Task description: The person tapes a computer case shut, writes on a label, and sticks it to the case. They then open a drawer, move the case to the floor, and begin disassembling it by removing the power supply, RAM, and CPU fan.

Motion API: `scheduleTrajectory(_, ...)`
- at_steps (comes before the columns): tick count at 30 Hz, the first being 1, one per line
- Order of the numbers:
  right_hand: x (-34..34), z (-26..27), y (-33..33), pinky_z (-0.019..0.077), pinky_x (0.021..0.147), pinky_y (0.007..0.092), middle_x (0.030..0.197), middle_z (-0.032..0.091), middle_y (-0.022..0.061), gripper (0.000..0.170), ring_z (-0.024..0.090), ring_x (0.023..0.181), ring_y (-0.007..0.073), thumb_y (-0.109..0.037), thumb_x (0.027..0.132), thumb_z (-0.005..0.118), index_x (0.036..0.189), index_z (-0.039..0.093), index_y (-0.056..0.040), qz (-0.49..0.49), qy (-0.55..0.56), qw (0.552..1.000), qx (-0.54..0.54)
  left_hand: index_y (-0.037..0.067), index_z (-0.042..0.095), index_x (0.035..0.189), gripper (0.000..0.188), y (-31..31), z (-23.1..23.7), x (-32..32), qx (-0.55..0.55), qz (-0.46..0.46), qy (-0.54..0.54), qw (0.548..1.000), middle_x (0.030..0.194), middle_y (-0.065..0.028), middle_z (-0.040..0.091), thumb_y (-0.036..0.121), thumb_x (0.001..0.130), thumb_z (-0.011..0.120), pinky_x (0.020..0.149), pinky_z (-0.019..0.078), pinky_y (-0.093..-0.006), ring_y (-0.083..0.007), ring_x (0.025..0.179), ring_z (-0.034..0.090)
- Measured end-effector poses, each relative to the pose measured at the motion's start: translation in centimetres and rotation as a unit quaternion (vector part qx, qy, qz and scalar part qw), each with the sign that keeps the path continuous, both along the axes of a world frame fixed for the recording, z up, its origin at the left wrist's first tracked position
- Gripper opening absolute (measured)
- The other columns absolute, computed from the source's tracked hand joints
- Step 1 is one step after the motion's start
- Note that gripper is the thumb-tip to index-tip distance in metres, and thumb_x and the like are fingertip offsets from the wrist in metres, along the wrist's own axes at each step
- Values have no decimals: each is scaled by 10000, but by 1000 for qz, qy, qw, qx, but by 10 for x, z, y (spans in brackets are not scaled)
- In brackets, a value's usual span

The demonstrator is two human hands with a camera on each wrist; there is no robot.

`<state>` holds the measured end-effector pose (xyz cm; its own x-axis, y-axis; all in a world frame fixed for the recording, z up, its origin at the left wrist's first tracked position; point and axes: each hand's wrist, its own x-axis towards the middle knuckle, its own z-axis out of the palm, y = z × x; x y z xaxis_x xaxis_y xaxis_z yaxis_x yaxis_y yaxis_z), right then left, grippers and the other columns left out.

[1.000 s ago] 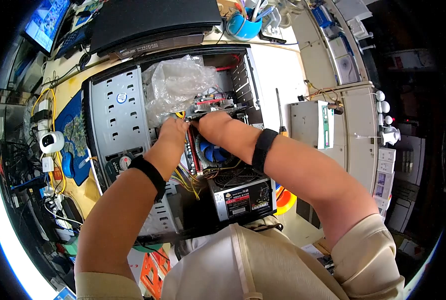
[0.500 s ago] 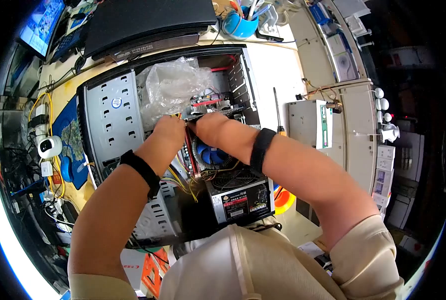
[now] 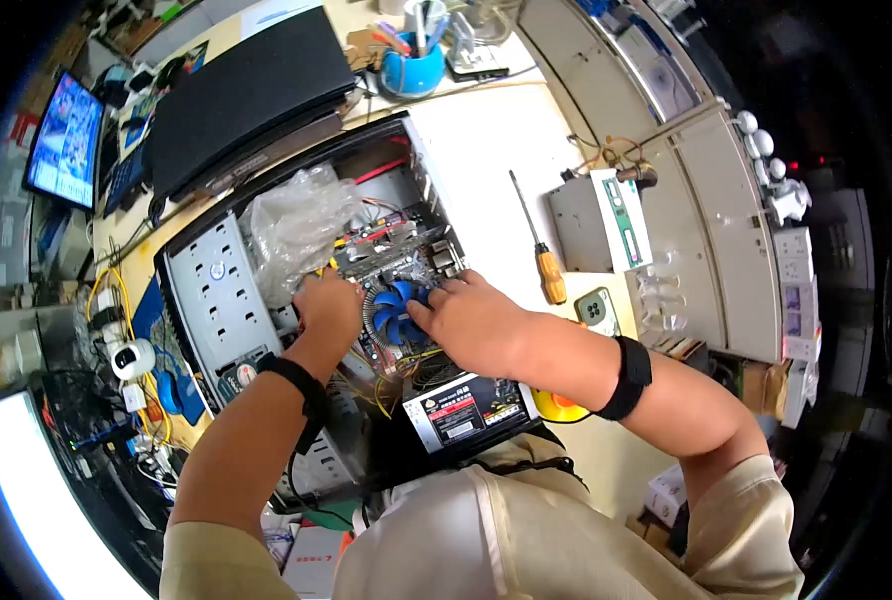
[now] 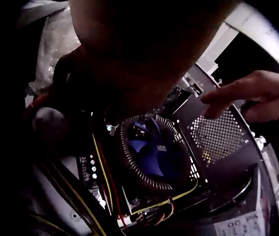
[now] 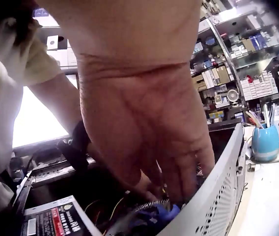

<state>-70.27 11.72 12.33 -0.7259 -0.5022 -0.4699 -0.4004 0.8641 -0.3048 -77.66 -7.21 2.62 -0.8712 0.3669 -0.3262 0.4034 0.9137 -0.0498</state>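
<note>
Here, the right hand (image 3: pixel 474 322) points leftward, palm down, fingers extended, gripping nothing, by the round blue plastic fan (image 3: pixel 394 312). The left hand (image 3: pixel 328 308) bends inward; its grip I cannot tell. Crinkled clear plastic (image 3: pixel 301 225) lies across the metal computer case (image 3: pixel 236 290), mid-frame, drive-bay end pointing left, upper edge slanting up rightward.

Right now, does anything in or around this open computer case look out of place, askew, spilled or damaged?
The crumpled clear plastic bag looks odd: it lies within the computer case, near the blue cooling fan, where loose packaging probably doesn't belong. No spill or damage is plainly visible.
</note>
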Motion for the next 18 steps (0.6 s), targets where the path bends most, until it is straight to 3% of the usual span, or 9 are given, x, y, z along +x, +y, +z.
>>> scheduleTrajectory(2,20,-10,5,275,1046,436,1063,595,141,434,519,1091,289,-121,814,450,1234,503,-24,6,64,998,14,46,689,760,372,-2,-8,-5,-22,-30,15,999,832,-120,636,396,819,577,753,412,-456,-315,858,581)
scheduleTrajectory(3,27,-12,6,164,1085,508,1117,572,155,420,459,1179,307,-131,819,446,1216,521,-17,13,80,997,17,45,688,757,384,1,-7,-9,-33,-30,6,999,809,-122,638,407,818,574,751,412,-446,-315,836,587)
scheduleTrajectory(5,42,-12,9,141,1068,568,1146,556,164,415,416,1226,313,-135,824,441,1211,523,-12,-29,117,993,4,84,702,809,358,9,-5,-12,-96,-6,-40,995,851,-108,667,408,834,553,796,397,-387,-269,883,600)
scheduleTrajectory(7,49,-16,9,117,1029,654,1179,534,175,414,344,1287,311,-135,826,440,1211,520,-5,-56,109,992,-2,83,703,799,353,12,-8,-11,-103,28,-51,993,852,-110,668,404,830,560,782,404,-394,-275,879,606)
scheduleTrajectory(10,60,-36,14,131,1032,642,1147,560,160,381,351,1272,322,-140,835,461,1180,550,-5,-90,110,988,-62,88,707,799,341,12,-14,-11,-90,66,-51,992,842,-118,670,406,809,587,769,424,-409,-292,866,617)
scheduleTrajectory(14,63,-45,10,189,1041,597,981,602,102,340,429,1155,271,-135,791,496,1089,601,-10,-115,169,975,-83,78,706,827,338,8,-20,-14,-75,102,-72,989,862,-135,666,399,795,603,773,438,-422,-318,882,612)
scheduleTrajectory(18,60,-43,11,216,1043,558,1057,582,142,391,409,1198,287,-121,776,478,1134,563,9,-109,114,984,-77,65,701,833,338,7,-17,-14,-64,108,-81,989,871,-146,664,386,797,604,773,440,-428,-329,885,611)
